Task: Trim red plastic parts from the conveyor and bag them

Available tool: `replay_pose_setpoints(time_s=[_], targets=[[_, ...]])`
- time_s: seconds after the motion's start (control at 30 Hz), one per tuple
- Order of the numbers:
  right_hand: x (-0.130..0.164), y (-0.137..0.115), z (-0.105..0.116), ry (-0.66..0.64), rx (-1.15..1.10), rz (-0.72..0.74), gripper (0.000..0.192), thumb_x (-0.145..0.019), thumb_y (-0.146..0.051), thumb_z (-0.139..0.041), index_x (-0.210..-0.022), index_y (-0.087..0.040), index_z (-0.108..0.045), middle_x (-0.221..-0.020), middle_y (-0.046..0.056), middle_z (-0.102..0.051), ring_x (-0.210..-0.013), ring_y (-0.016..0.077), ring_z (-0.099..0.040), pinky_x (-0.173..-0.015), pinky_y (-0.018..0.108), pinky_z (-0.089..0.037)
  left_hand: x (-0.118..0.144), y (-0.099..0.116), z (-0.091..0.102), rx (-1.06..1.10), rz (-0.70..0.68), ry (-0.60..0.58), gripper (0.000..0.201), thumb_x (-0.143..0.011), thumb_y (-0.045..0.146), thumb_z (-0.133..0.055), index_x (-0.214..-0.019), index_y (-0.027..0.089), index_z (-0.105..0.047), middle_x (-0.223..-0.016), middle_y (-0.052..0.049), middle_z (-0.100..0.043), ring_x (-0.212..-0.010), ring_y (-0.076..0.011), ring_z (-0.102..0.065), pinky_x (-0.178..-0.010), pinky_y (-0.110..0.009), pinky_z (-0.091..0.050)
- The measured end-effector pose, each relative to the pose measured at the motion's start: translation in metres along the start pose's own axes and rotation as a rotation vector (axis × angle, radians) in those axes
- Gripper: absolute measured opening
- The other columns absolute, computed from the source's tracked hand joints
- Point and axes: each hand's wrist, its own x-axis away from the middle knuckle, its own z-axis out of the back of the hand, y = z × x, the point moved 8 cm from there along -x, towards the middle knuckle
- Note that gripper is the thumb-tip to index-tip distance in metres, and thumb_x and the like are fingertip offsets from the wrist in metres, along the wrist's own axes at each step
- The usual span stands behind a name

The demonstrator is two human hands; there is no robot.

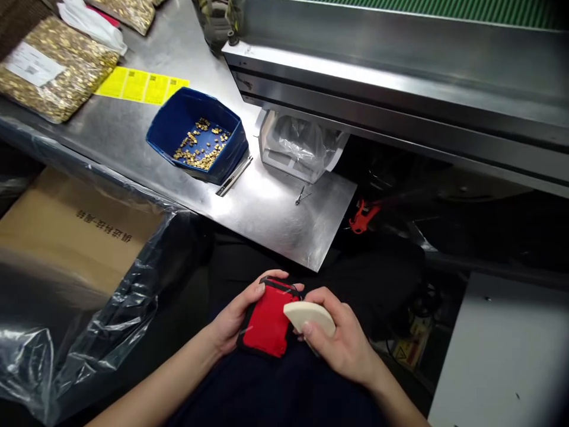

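Note:
Over my lap, my left hand (240,308) grips a flat red rectangular piece with black edges (265,320), its fingers along the left and far sides. What the red piece is I cannot make out. In my right hand (340,338) is a cream-coloured flat piece with a curved edge (310,315), like a scraper, pinched between thumb and fingers. Its pointed left end overlaps the right side of the red piece; whether they touch I cannot tell. Some right-hand fingers are hidden beneath the cream piece.
A metal table (284,231) bears a blue bin (169,118) of small brass-coloured parts, a slim knife-like tool (235,177), a grey bin (288,169), yellow labels (142,87) and a parts bag (84,59). A metal machine rail (377,89) crosses above; a plastic-lined carton (80,225) stands left.

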Motion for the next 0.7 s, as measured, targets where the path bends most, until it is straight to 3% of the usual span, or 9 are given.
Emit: replay_pose_setpoints(time_s=[0.1,0.27,0.43,0.57,0.7], targets=[[0.013,-0.018,-0.004,-0.113,0.47,0.135,0.012,-0.103,-0.033,-0.052,-0.105,-0.023,-0.06,-0.085,0.0,-0.066,-0.068,0.0142,-0.059,-0.063,0.027,-0.039,-0.001,-0.003,-0.004,0.0,0.011,-0.022,0.037,-0.096,0.052,-0.061,-0.117,0.022,-0.057,-0.139,-0.02,-0.063,-0.121,-0.0375,-0.066,-0.098,-0.05,-0.052],[0.022,-0.029,-0.022,-0.208,0.917,0.297,0.026,-0.106,-0.033,-0.043,-0.085,-0.021,-0.051,-0.07,0.0,-0.062,-0.057,0.0142,-0.051,-0.056,0.033,-0.025,-0.003,-0.007,-0.005,-0.029,0.04,0.112,0.047,-0.099,0.066,-0.046,-0.104,0.021,-0.057,-0.123,-0.018,-0.072,-0.101,-0.0344,-0.074,-0.088,-0.047,-0.055],[0.007,-0.034,-0.037,-0.286,0.984,0.349,0.024,-0.108,-0.033,-0.04,-0.091,-0.021,-0.052,-0.07,0.0,-0.065,-0.053,0.0136,-0.049,-0.053,0.033,-0.02,-0.003,-0.011,0.005,-0.155,0.018,0.25,0.046,-0.098,0.062,-0.051,-0.112,0.02,-0.062,-0.115,-0.016,-0.075,-0.092,-0.0295,-0.074,-0.085,-0.042,-0.057],[0.006,-0.034,-0.043,-0.364,0.99,0.369,0.02,-0.107,-0.031,-0.042,-0.092,-0.021,-0.051,-0.072,0.0,-0.067,-0.056,0.0134,-0.052,-0.053,0.032,-0.018,-0.003,-0.017,0.009,-0.215,0.033,0.251,0.047,-0.097,0.061,-0.052,-0.111,0.017,-0.065,-0.111,-0.017,-0.075,-0.093,-0.028,-0.074,-0.088,-0.041,-0.056],[0.009,-0.03,-0.04,-0.349,1.033,0.32,0.02,-0.107,-0.029,-0.041,-0.091,-0.021,-0.05,-0.071,-0.001,-0.066,-0.053,0.0135,-0.053,-0.052,0.032,-0.018,-0.004,-0.021,0.014,-0.208,0.077,0.311,0.05,-0.094,0.065,-0.054,-0.109,0.018,-0.066,-0.103,-0.015,-0.076,-0.085,-0.0279,-0.073,-0.082,-0.04,-0.056]])
